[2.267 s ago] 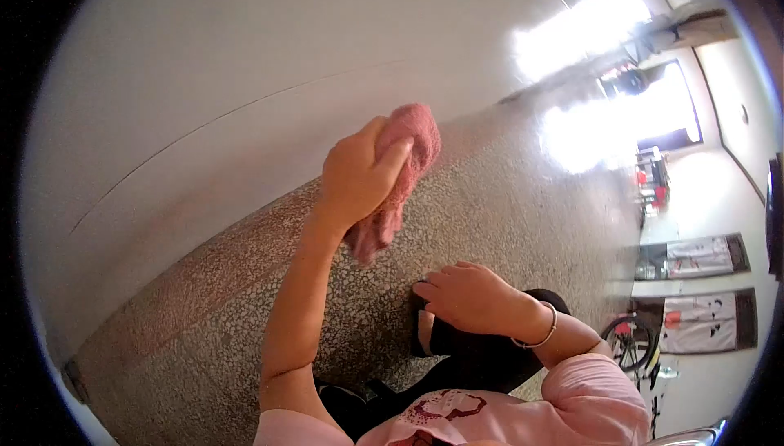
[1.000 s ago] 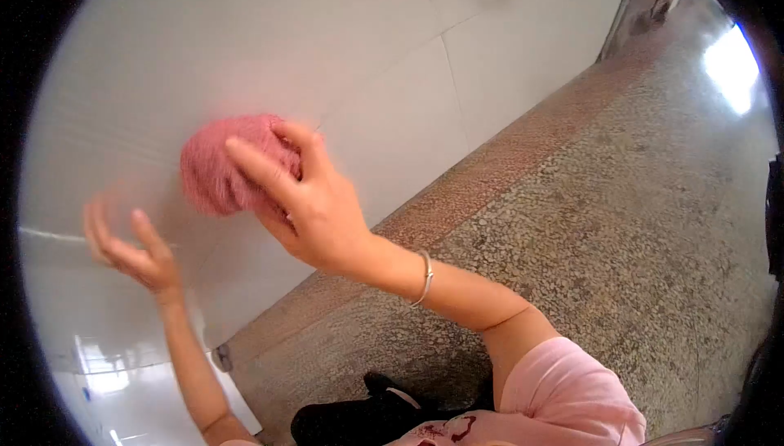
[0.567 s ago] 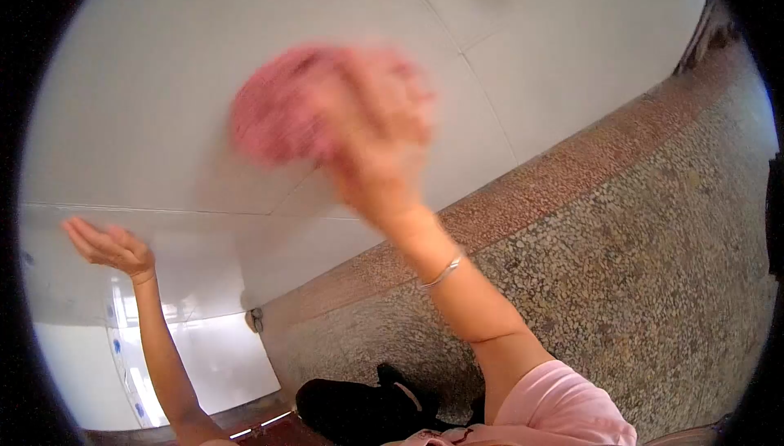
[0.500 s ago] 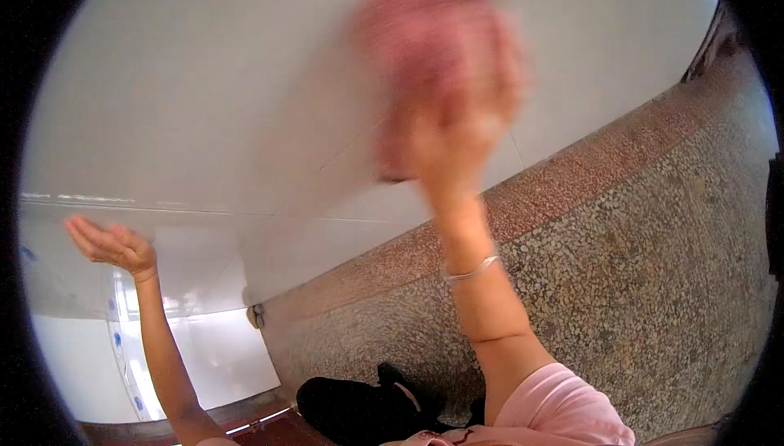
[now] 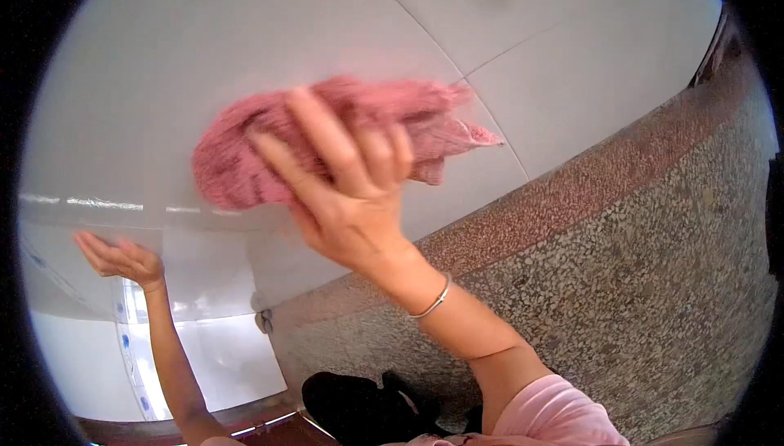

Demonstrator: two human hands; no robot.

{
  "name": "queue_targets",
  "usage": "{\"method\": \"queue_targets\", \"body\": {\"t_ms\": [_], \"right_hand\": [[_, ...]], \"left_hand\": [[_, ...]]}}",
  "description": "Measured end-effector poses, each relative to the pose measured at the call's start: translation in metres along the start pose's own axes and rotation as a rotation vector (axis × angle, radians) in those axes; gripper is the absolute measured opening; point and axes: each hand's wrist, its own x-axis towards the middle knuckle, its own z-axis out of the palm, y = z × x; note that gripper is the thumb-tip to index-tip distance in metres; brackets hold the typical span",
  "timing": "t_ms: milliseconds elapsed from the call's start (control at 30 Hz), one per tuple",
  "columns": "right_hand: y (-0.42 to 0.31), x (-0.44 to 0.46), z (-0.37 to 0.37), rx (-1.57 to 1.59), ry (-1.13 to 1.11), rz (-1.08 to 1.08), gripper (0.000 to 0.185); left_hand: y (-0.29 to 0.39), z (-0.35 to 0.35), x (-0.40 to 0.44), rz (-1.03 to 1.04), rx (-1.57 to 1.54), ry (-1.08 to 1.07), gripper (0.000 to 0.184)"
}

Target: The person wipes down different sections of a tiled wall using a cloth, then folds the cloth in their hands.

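Observation:
A pink cloth (image 5: 245, 152) lies bunched against the pale tiled wall (image 5: 204, 29). Spread over it, my right hand (image 5: 351, 176) presses and grips it, with a thin bracelet on the wrist; the fingertips are slightly blurred. A loose corner of the cloth sticks out to the right of the fingers. Over at the left, my left hand (image 5: 118, 260) is raised close to the glossy tiles, fingers stretched out and lightly bent, holding nothing. Whether it touches the tiles I cannot tell.
Speckled stone flooring (image 5: 621, 258) with a reddish border (image 5: 531, 209) runs along the wall's base. A dark shoe (image 5: 359, 409) shows at the bottom. White tiles with blue motifs (image 5: 126, 340) are at the lower left. A small dark fitting (image 5: 263, 321) sits at the corner.
My right hand has swept the cloth left and downward across the tiles from the upper middle. My left hand has shifted only slightly.

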Motion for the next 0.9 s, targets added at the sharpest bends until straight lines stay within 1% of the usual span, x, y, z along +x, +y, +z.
{"method": "queue_targets", "body": {"t_ms": [33, 67, 133, 167, 267, 300, 400, 467, 500, 600, 667, 733, 767, 833, 867, 900], "right_hand": [[0.007, -0.001, -0.005, 0.077, -0.006, 0.105, 0.05], [0.021, 0.0, -0.013, 0.022, -0.004, 0.134, 0.053], [0.049, 0.007, -0.023, -0.153, 0.098, 0.028, 0.054], [0.046, 0.011, -0.034, -0.079, 0.079, 0.134, 0.055], [0.037, 0.012, -0.027, -0.005, 0.122, 0.198, 0.062], [0.034, 0.007, -0.021, -0.089, 0.109, 0.13, 0.062], [0.024, 0.002, 0.001, -0.235, 0.205, 0.016, 0.058], [0.011, 0.001, -0.014, -0.044, 0.047, 0.187, 0.058], [0.017, 0.002, -0.025, -0.062, -0.066, 0.146, 0.055], [0.036, 0.014, -0.036, -0.101, 0.023, 0.208, 0.053], [0.033, 0.019, -0.034, -0.098, 0.062, 0.209, 0.051], [0.015, 0.01, -0.023, -0.04, 0.019, 0.19, 0.048], [0.0, 0.001, -0.02, -0.022, -0.06, 0.164, 0.045], [-0.025, -0.023, -0.006, 0.094, -0.198, 0.066, 0.044], [-0.026, -0.03, -0.001, 0.097, -0.198, 0.074, 0.044], [-0.027, -0.036, 0.004, 0.076, -0.195, 0.039, 0.044]], "left_hand": [[0.0, 0.0, 0.001, -0.003, -0.013, -0.001, 0.055], [0.0, 0.001, 0.001, -0.009, -0.027, -0.003, 0.055], [-0.002, 0.002, -0.004, -0.014, -0.037, 0.012, 0.055], [-0.004, 0.003, -0.006, -0.013, -0.049, 0.021, 0.055], [-0.006, 0.004, -0.009, -0.012, -0.072, 0.039, 0.055], [-0.007, 0.004, -0.01, -0.015, -0.071, 0.038, 0.055], [-0.009, 0.006, -0.008, 0.016, -0.072, 0.045, 0.055], [-0.008, 0.007, -0.007, 0.023, -0.06, 0.052, 0.054], [-0.007, 0.008, -0.006, 0.028, -0.061, 0.057, 0.054], [-0.007, 0.007, -0.009, 0.003, -0.065, 0.056, 0.054], [-0.008, 0.004, -0.013, -0.034, -0.06, 0.0, 0.054], [-0.005, 0.003, -0.013, -0.039, -0.056, -0.001, 0.054], [-0.003, 0.004, -0.012, -0.037, -0.055, -0.002, 0.054], [-0.002, 0.006, -0.009, -0.028, -0.058, 0.025, 0.054], [-0.005, 0.005, -0.007, -0.015, -0.059, 0.05, 0.055], [-0.007, 0.004, -0.009, -0.007, -0.053, 0.047, 0.055]]}}
